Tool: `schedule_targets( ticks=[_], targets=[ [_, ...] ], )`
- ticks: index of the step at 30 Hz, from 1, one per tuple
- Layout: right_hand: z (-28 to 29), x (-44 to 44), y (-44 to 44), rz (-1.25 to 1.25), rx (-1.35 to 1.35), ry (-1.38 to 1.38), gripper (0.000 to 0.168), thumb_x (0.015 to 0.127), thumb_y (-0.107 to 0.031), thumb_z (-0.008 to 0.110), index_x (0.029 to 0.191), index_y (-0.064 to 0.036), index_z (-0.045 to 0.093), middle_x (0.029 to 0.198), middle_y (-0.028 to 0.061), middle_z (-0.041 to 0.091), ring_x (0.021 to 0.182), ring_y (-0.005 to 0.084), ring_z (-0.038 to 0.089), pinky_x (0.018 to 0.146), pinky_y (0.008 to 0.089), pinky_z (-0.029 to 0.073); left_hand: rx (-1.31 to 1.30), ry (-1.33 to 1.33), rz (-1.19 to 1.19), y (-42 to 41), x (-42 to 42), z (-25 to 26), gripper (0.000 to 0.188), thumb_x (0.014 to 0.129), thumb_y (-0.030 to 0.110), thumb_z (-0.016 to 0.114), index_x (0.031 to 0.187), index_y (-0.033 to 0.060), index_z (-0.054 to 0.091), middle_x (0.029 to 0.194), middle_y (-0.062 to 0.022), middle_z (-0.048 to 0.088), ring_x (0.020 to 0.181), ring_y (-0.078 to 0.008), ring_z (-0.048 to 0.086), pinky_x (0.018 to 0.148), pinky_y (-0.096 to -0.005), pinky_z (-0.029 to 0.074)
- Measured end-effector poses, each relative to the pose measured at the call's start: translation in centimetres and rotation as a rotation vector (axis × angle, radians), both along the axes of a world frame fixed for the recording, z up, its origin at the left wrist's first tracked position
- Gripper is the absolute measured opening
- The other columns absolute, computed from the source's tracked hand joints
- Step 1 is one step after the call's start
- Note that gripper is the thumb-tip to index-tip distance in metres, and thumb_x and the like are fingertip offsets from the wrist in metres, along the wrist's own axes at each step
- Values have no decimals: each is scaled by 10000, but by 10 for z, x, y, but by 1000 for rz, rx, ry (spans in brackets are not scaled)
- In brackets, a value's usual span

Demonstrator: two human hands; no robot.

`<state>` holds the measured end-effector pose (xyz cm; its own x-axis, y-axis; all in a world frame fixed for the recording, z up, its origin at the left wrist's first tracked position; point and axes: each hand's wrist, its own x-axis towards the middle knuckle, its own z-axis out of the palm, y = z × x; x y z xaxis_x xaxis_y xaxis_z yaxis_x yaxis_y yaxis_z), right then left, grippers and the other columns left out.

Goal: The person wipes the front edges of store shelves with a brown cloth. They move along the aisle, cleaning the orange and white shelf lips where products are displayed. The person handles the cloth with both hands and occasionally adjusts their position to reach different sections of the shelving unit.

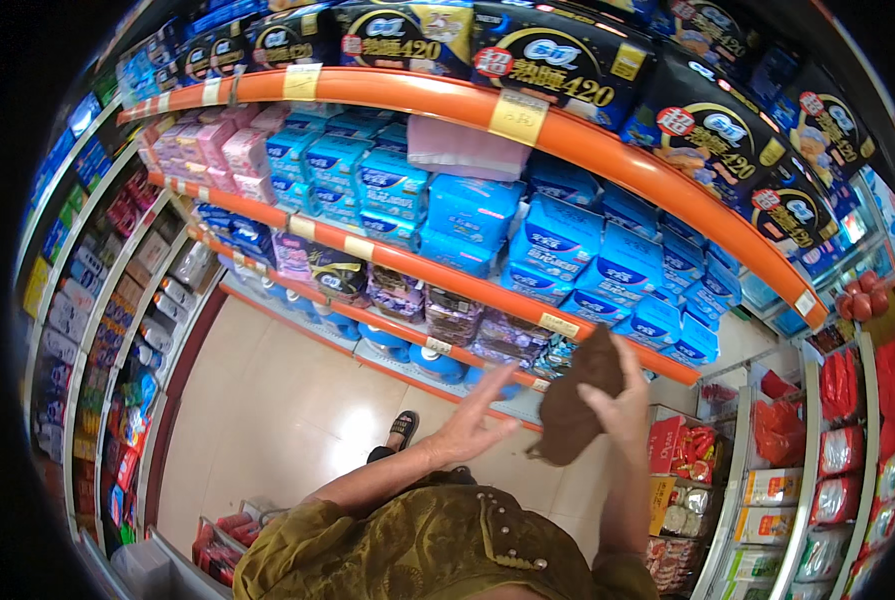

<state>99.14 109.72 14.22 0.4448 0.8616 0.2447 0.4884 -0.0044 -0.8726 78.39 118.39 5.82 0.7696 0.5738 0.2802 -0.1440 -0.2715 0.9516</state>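
Observation:
My right hand [626,401] grips a brown cloth [573,420], with the thumb on its near face. The cloth hangs over the aisle in front of the lower shelf edge. To its left is my left hand [471,426], fingers apart and slightly blurred, touching nothing. Beyond both hands, the middle shelf holds stacked blue packs [470,214] that look like sanitary pads. A folded pink cloth [466,146] rests on top of some of these packs, under the upper shelf edge. Purple and dark packs [395,292] stand on the shelf below.
Orange shelf rails [432,90] with price tags curve across the front. Black packs [560,64] fill the upper shelf. Side shelving stands at left [79,337] and right [800,487]. Boxes of packaged goods [687,450] sit beside my right arm. Pale floor tiles [267,390] lie below.

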Motion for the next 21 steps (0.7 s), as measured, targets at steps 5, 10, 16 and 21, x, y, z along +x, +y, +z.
schedule_targets(
  ticks=[5,10,16,21],
  targets=[
    [-17,-63,25,489,-9,244,842,816,-234,658,1423,79,164,1434,221,306,1336,292,306,1080,370,257,-23,-230,66,11,5,21,1067,741,394,757,1436,-39,73,1449,-232,204,1362,-296,219,1105,-413,201],
    [22,-69,52,472,-111,-100,719,831,-319,675,1360,47,354,1330,250,445,1232,346,457,1014,392,352,-85,-271,206,51,-18,47,661,775,1,592,1370,13,306,1317,-156,427,1256,-242,400,1049,-372,322],
    [104,-53,105,-154,425,-1065,384,744,-134,713,1096,-21,609,1178,151,554,1077,308,522,887,416,367,374,-442,520,138,-28,116,618,731,-23,620,1312,23,415,1242,-163,489,1142,-285,505,961,-374,414],
    [126,-36,163,-352,523,-1341,441,740,-153,720,1151,-76,582,1211,123,517,1127,290,475,901,421,325,1009,-316,764,188,-3,171,691,600,18,711,1247,155,512,1221,-228,430,940,-402,565,720,-423,515]
  ],
)
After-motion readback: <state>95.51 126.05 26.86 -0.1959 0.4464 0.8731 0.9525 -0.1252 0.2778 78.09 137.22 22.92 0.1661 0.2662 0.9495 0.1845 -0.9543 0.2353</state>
